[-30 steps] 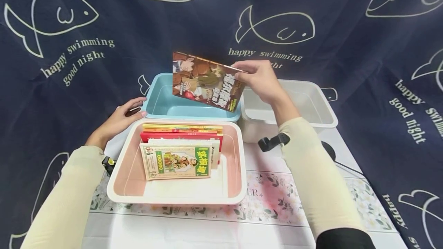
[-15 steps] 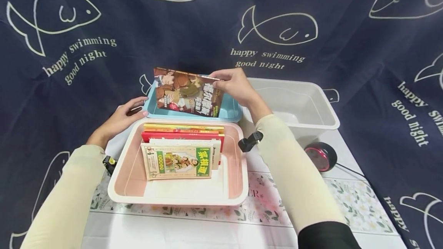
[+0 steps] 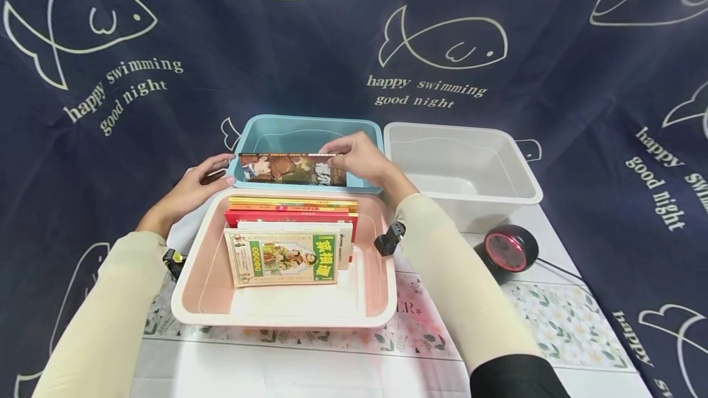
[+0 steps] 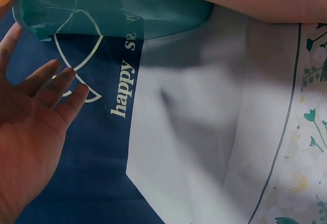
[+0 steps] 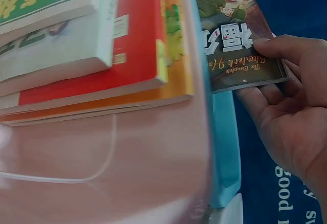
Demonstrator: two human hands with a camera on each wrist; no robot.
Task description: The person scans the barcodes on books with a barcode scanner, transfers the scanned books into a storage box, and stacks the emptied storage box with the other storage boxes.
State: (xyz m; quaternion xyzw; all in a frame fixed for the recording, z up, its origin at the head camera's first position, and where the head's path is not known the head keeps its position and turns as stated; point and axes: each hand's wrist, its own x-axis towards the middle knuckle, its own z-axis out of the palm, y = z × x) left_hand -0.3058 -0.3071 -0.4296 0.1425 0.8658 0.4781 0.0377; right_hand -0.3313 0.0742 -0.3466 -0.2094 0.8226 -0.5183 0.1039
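Note:
My right hand point(image 3: 359, 155) pinches the top edge of a brown illustrated book point(image 3: 282, 169), thumb on the cover and fingers behind it. The book stands on edge, its lower part down inside the blue bin point(image 3: 315, 120) and hidden by the front rim. In the right wrist view the book point(image 5: 232, 35) shows its title side between thumb and fingers. My left hand point(image 3: 196, 189) rests at the left rim of the blue bin, fingers extended. The left wrist view shows that hand point(image 4: 36, 116) with spread fingers, close to the bin's teal wall point(image 4: 122, 12).
A pink bin point(image 3: 376, 300) in front holds several upright books point(image 3: 287, 257). To the right of the blue bin stands a white bin point(image 3: 475, 198). A round black device point(image 3: 509, 249) with a red glow and a cable sits on the table. A dark fish-print cloth point(image 3: 310, 54) hangs behind.
My right hand has carried the brown book left and down, from above the bins into the blue bin. The left hand has stayed at the rim.

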